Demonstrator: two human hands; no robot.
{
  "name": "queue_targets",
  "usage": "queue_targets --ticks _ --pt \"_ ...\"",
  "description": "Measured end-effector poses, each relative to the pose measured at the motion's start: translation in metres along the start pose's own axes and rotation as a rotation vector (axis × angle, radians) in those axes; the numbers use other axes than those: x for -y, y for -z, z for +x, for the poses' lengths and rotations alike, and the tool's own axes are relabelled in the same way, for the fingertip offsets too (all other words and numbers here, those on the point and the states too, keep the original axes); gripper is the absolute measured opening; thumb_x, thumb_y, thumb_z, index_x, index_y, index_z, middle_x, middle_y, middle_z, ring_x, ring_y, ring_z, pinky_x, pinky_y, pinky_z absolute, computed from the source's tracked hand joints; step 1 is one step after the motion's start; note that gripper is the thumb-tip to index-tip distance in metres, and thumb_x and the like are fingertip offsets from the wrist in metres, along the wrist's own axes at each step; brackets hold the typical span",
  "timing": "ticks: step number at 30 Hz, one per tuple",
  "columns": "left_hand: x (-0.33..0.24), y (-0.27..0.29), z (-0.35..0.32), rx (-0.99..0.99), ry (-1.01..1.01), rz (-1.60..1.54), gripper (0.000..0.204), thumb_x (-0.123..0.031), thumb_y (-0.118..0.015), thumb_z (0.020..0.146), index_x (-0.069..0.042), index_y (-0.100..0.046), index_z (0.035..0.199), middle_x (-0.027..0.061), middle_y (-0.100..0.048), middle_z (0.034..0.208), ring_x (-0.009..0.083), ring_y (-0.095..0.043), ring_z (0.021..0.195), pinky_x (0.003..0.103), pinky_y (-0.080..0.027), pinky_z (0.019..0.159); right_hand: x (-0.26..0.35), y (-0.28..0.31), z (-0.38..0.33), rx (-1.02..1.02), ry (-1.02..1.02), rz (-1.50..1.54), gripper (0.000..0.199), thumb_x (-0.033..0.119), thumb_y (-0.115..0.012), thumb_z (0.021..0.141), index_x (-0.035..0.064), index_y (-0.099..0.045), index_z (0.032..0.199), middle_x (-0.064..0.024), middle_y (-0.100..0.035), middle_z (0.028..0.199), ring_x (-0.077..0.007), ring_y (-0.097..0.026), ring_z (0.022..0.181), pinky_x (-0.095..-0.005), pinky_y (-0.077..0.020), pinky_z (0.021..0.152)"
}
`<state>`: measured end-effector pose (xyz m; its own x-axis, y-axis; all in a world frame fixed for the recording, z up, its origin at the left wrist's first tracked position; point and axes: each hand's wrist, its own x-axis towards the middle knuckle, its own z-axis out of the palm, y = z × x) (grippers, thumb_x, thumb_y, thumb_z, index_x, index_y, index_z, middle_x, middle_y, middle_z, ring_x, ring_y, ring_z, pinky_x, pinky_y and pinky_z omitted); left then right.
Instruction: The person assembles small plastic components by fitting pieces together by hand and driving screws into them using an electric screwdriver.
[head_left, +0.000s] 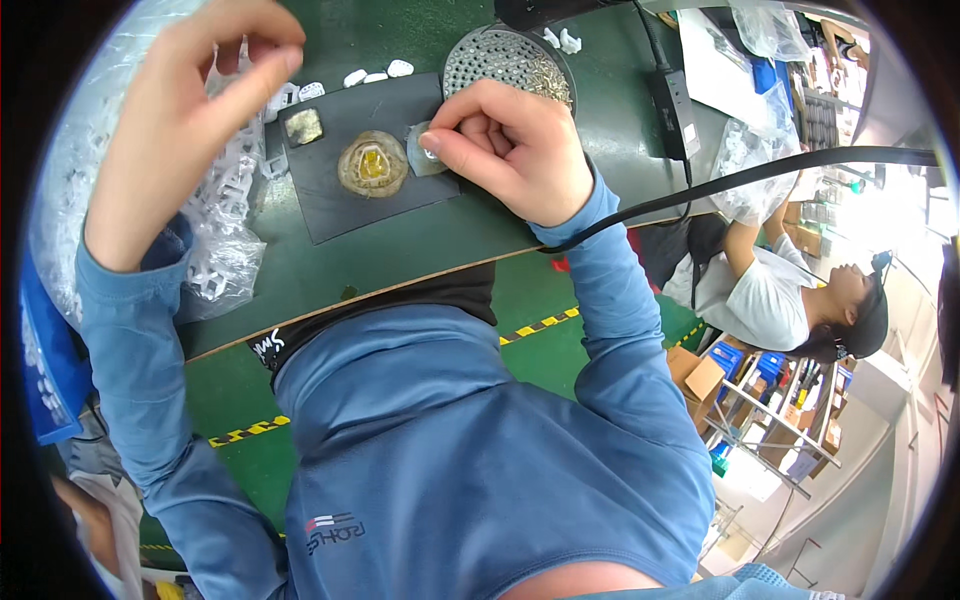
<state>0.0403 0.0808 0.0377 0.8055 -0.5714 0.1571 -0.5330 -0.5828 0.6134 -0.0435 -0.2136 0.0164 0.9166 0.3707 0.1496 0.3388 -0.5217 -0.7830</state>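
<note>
My right hand (pixel 515 150) is closed in a pinch over the right edge of a dark mat (pixel 335 215). At its fingertips shows a small pale, translucent piece (pixel 428 160); whether the fingers grip it or something smaller I cannot make out. Left of it on the mat sits a round, clear amber holder (pixel 372 163) with a yellow centre. A small speckled square block (pixel 303 126) lies at the mat's upper left corner. My left hand (pixel 205 85) is raised over the left side, fingers curved and thumb apart, with nothing visible in it.
Several small white plastic parts (pixel 400 68) lie along the mat's far edge. Bagged white parts (pixel 225 215) cover the table's left. A perforated round tray (pixel 500 60) holds small metal pieces. A black cable (pixel 760 170) crosses my right forearm. Another person (pixel 780 295) works at right.
</note>
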Motion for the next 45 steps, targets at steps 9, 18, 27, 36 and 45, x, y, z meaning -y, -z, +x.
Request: queue_targets --ticks 9,18,27,36,45 --pt "-0.004 -0.018 -0.01 -0.068 -0.325 0.192 0.029 0.004 -0.071 0.078 0.002 -0.058 0.104 0.0164 -0.058 0.11 0.0372 -0.057 0.101 0.042 -0.048 0.09 -0.005 0.002 -0.003 -0.043 0.047 -0.072 0.007 0.004 -0.077 0.088 0.0034 -0.071 0.092 0.005 -0.041 0.058 -0.005 -0.036 0.052 -0.0254 -0.031 0.049" --pt "-0.017 -0.004 -0.009 -0.252 -0.067 -0.024 0.022 0.001 -0.072 0.086 0.003 -0.069 0.108 0.0079 -0.066 0.109 0.0212 -0.06 0.092 0.034 -0.048 0.086 -0.003 0.005 -0.005 -0.057 0.049 -0.06 0.014 0.006 -0.081 0.086 0.0035 -0.073 0.097 0.0033 -0.048 0.06 -0.0059 -0.042 0.054 -0.0249 -0.0347 0.051" --pt "-0.061 -0.047 0.006 0.159 0.167 -1.358 0.03 -0.028 -0.063 0.105 -0.001 -0.076 0.108 0.0003 -0.069 0.088 0.0054 -0.056 0.08 0.022 -0.043 0.072 0.013 0.013 0.016 -0.297 0.405 -0.004 0.052 0.001 -0.088 0.075 0.002 -0.07 0.124 -0.0009 -0.062 0.077 -0.0082 -0.055 0.064 -0.0237 -0.0468 0.058" --pt "-0.055 -0.063 0.01 0.153 0.068 -1.047 0.023 -0.017 -0.062 0.105 0.002 -0.073 0.096 -0.0008 -0.064 0.081 0.0062 -0.056 0.075 0.022 -0.042 0.066 0.014 0.014 0.013 -0.264 0.46 -0.044 0.048 -0.003 -0.089 0.073 -0.0013 -0.073 0.119 -0.0038 -0.066 0.079 -0.0099 -0.06 0.067 -0.0247 -0.0509 0.061" --pt "-0.032 -0.055 0.012 -0.065 0.022 -0.79 0.017 -0.01 -0.061 0.102 0.003 -0.071 0.099 0.0014 -0.061 0.091 0.0077 -0.051 0.083 0.023 -0.041 0.077 0.003 0.026 -0.001 -0.062 0.16 0.105 0.035 0.0 -0.085 0.077 0.0017 -0.076 0.111 0.0012 -0.063 0.073 -0.0072 -0.051 0.061 -0.0241 -0.0429 0.057"
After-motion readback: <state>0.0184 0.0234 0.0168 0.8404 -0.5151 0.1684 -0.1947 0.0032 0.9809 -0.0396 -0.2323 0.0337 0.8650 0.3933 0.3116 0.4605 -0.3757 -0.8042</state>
